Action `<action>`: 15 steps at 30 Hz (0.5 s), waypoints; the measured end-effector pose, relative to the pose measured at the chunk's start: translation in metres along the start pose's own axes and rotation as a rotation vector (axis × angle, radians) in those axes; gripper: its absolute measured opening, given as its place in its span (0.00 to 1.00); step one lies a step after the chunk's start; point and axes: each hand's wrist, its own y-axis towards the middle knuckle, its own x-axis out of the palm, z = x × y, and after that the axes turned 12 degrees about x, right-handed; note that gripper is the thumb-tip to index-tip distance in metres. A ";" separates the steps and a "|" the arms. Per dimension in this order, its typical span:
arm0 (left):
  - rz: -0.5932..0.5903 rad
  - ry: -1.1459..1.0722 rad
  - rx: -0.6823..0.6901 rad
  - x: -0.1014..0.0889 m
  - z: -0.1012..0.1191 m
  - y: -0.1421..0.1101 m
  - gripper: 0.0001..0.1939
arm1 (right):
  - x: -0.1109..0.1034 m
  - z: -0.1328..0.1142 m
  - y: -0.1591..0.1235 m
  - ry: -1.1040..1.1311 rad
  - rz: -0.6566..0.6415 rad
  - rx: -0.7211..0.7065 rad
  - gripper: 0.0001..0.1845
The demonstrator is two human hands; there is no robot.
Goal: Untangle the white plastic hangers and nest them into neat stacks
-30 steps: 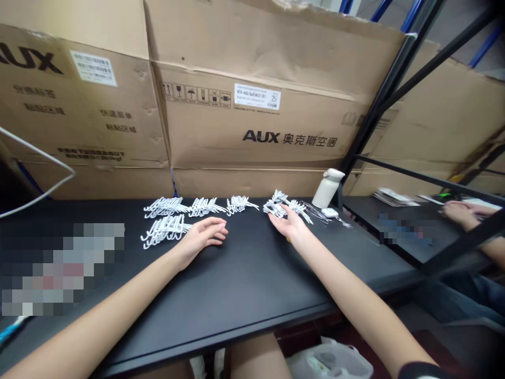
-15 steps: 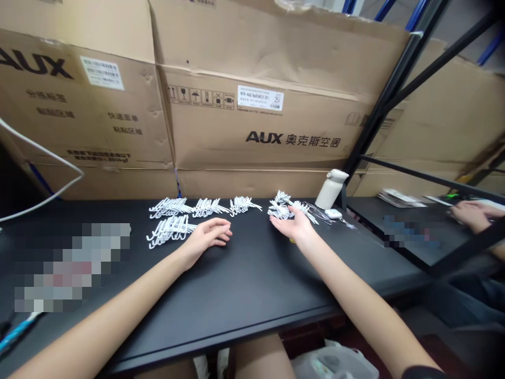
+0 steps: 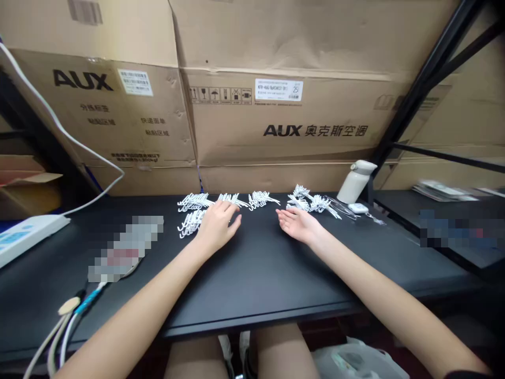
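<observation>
White hooks lie in bundles on the black table [image 3: 252,273]. My left hand [image 3: 219,223], palm down with the thumb apart, is open beside the front-left bundle of hooks [image 3: 190,223] and partly covers it. Just beyond its fingers lies the middle bundle of hooks [image 3: 233,199]. Another bundle of hooks [image 3: 260,199] rests between my two hands. Turned palm up, my right hand [image 3: 298,223] is open, its fingers loosely stretched and holding nothing. Behind it sits a looser pile of white hooks [image 3: 302,197]. A back-left bundle of hooks [image 3: 193,200] lies farthest left.
Cardboard boxes [image 3: 236,152] stand along the back. A white bottle [image 3: 357,181], a small white case [image 3: 358,208] and a black rack post [image 3: 410,100] are at the right. On the left are a power strip [image 3: 27,237], cables [image 3: 59,337] and a blurred item [image 3: 126,247].
The view has swung left, bringing the power strip in. My left hand has turned more palm down and its thumb has spread. My right hand stays palm up near the pile.
</observation>
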 end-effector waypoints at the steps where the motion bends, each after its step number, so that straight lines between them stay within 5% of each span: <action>1: -0.040 0.103 -0.022 -0.001 -0.005 -0.001 0.14 | 0.000 0.000 0.000 -0.012 -0.006 -0.003 0.09; 4: -0.161 0.353 -0.102 0.000 -0.015 -0.006 0.17 | 0.001 0.004 0.002 -0.189 -0.014 -0.116 0.05; 6: -0.225 0.443 -0.170 0.001 -0.018 -0.010 0.18 | 0.002 0.009 0.007 -0.435 0.017 -0.325 0.04; 13: -0.407 0.404 -0.313 0.005 -0.024 -0.016 0.19 | 0.027 0.020 0.030 -1.216 -0.011 -0.999 0.10; 15: -0.403 0.400 -0.317 0.005 -0.028 -0.016 0.20 | 0.040 0.015 0.041 -1.521 0.095 -1.145 0.13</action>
